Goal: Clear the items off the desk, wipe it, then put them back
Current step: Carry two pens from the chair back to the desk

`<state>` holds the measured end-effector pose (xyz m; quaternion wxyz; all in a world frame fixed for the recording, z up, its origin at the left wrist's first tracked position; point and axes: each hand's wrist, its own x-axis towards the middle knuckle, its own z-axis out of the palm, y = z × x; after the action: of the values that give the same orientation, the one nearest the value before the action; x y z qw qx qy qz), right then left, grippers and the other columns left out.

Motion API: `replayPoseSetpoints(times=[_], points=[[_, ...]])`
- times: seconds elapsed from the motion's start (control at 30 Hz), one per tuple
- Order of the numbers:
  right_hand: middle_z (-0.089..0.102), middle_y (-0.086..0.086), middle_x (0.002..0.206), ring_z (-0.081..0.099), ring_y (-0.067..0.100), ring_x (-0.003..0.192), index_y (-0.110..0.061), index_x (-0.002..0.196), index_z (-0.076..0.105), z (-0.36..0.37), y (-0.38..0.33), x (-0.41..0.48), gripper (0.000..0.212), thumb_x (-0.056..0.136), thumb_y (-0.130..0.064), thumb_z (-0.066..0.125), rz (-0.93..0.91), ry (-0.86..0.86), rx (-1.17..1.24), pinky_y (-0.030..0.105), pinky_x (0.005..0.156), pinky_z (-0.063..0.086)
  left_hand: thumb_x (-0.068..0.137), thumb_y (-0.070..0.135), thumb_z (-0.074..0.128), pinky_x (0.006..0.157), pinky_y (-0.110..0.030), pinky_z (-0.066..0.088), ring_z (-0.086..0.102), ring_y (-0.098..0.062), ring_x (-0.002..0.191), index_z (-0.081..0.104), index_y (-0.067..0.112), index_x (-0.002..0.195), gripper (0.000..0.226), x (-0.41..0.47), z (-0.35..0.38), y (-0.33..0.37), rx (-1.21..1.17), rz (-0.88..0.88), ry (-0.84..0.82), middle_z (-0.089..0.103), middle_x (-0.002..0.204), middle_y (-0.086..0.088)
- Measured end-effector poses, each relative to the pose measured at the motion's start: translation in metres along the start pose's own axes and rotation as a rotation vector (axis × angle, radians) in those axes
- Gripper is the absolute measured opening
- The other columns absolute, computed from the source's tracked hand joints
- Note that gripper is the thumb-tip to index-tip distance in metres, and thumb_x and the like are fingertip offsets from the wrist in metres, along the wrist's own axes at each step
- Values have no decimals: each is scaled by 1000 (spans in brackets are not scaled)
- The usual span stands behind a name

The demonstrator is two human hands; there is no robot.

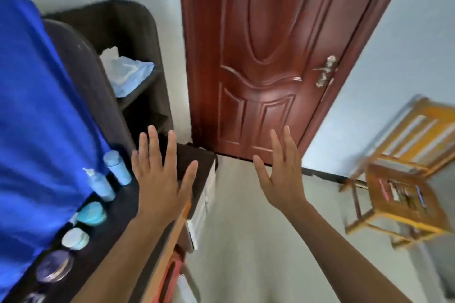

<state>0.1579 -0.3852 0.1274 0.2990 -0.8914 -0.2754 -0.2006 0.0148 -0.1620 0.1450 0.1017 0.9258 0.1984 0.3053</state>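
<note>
The view is tilted. A dark desk (197, 157) runs along the left, with a blue cloth (37, 118) draped behind it. Along the cloth's edge stand two pale blue bottles (117, 167), one with a pump (99, 186), then a teal jar (93, 214), a white-lidded jar (75, 238) and a dark round jar (55, 265). My left hand (160, 179) is held flat above the desk's near corner, fingers spread, holding nothing. My right hand (283, 174) is raised over the floor in front of the door, fingers apart and empty.
A closed red-brown door (266, 56) stands ahead. A dark shelf unit (110, 27) at the desk's end holds a pale blue packet (128, 74). A wooden chair and a small wooden stool (398, 197) with things on its lower shelf stand at the right. White drawer fronts (204, 204) show below the desk.
</note>
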Motion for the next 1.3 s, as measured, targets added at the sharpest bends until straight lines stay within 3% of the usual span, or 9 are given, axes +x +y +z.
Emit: replayPoseSetpoints(times=[0.13,0.27,0.43,0.6,0.87,1.1,1.3], points=[[6,5,169,12,22,155,-24,160,20,-71,83,-27,67,103,-52,41,100,104,-90,51,121,25,98,60,31,118,-62,11,-1,-35,153,20,15,157,75,9,38,105,-71,192,-85,4,165,-17],[10,12,168,15,30,154,-22,159,27,-147,181,-56,68,101,-55,44,195,158,-231,51,121,21,96,60,35,118,-61,11,2,-32,153,21,18,157,76,18,86,228,-102,359,-136,6,166,-12],[13,11,167,12,31,154,-32,157,30,-239,309,-92,66,101,-67,28,392,162,-345,56,121,22,98,59,28,117,-63,12,3,-30,153,22,19,157,71,8,152,397,-155,522,-207,7,166,-9],[14,14,167,16,35,153,-33,158,26,-306,416,-104,67,99,-64,34,510,127,-421,57,120,23,99,60,26,118,-62,10,-3,-28,153,16,22,158,71,-4,202,528,-202,619,-282,-1,167,-9],[11,8,167,11,29,154,-33,159,18,-333,551,-56,72,98,-71,27,668,127,-427,54,123,15,96,66,13,119,-62,7,-12,-27,152,3,29,158,73,49,287,637,-191,640,-413,-13,165,-7],[8,5,168,7,27,155,-41,158,1,-320,665,27,71,98,-73,21,754,88,-493,49,123,5,91,71,6,121,-59,3,-17,-23,151,3,29,157,77,137,398,715,-331,632,-491,-17,164,-4],[13,6,167,13,28,154,-40,158,5,-325,740,84,71,98,-72,25,815,103,-511,46,118,7,89,72,7,121,-58,3,-16,-22,152,-1,34,154,76,203,471,785,-367,659,-533,-16,164,-1]])
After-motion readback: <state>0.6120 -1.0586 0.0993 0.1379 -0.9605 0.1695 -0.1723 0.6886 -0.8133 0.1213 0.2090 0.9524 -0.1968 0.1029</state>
